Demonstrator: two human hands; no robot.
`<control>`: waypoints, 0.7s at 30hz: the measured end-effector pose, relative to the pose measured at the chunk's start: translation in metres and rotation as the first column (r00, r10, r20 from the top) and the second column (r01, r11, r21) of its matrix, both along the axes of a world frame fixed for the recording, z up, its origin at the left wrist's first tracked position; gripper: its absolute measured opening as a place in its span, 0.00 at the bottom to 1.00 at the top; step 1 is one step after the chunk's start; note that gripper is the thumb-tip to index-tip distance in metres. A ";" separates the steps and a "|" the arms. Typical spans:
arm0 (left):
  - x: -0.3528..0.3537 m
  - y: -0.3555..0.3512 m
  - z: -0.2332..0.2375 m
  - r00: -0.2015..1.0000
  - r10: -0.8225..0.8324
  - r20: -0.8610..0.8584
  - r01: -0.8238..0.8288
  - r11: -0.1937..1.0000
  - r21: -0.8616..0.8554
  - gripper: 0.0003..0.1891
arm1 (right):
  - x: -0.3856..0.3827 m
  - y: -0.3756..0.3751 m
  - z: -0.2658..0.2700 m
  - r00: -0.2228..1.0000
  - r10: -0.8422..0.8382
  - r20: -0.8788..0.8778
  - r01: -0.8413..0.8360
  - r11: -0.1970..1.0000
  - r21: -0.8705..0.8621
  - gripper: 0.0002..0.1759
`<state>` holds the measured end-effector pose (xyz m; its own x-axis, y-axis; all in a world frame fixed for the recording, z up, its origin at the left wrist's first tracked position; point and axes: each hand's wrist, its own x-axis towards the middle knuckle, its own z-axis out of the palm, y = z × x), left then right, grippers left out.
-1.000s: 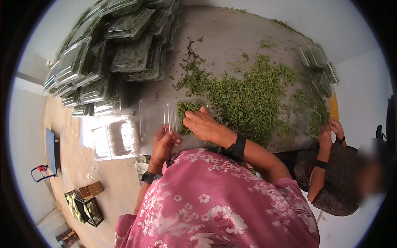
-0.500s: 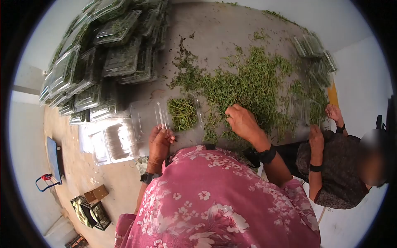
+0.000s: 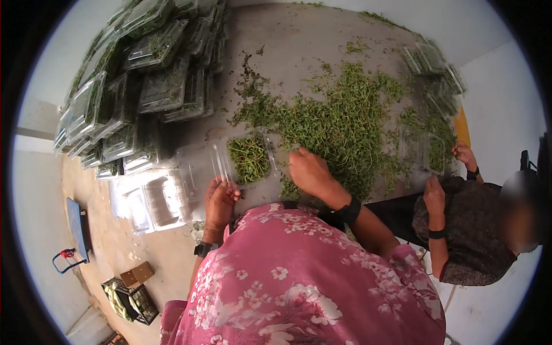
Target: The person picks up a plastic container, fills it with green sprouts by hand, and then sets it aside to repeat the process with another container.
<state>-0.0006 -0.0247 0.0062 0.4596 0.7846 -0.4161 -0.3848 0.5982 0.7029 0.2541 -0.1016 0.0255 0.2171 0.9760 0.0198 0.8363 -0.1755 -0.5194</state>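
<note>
An open clear plastic clamshell box (image 3: 269,150) lies on the table before me, its tray filled with a bed of green sprigs (image 3: 248,160). My left hand (image 3: 221,201) is at the box's near edge by the hinge, fingers curled against the plastic. To the right of the tray is my right hand (image 3: 310,173), its fingers drawn together; anything between them is too small to make out. A broad heap of loose green sprigs (image 3: 345,118) spreads beyond and to the right of that hand.
Filled clamshells (image 3: 164,86) are piled high at the back left, above bright empty trays (image 3: 163,198). On the right a co-worker's hands (image 3: 435,196) are near another open box (image 3: 422,148). A hand cart (image 3: 77,224) and black crate (image 3: 140,302) stand on the floor.
My right hand has moved left, from the edge of the sprig heap toward the tray. My left hand stays at the box edge. The whole view has shifted slightly.
</note>
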 end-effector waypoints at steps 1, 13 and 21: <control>0.000 0.000 0.001 1.000 0.001 0.000 -0.001 1.000 0.001 0.05 | 0.006 -0.002 0.006 1.000 -0.019 -0.024 0.020 1.000 0.017 0.05; -0.003 0.001 0.002 0.981 -0.158 -0.109 0.169 0.981 0.094 0.10 | 0.066 -0.036 0.015 0.980 -0.187 0.070 0.186 0.982 0.010 0.15; -0.003 0.001 0.005 0.980 -0.166 -0.112 0.176 0.981 0.085 0.11 | 0.068 -0.031 0.008 0.979 -0.205 0.010 0.204 0.965 -0.164 0.14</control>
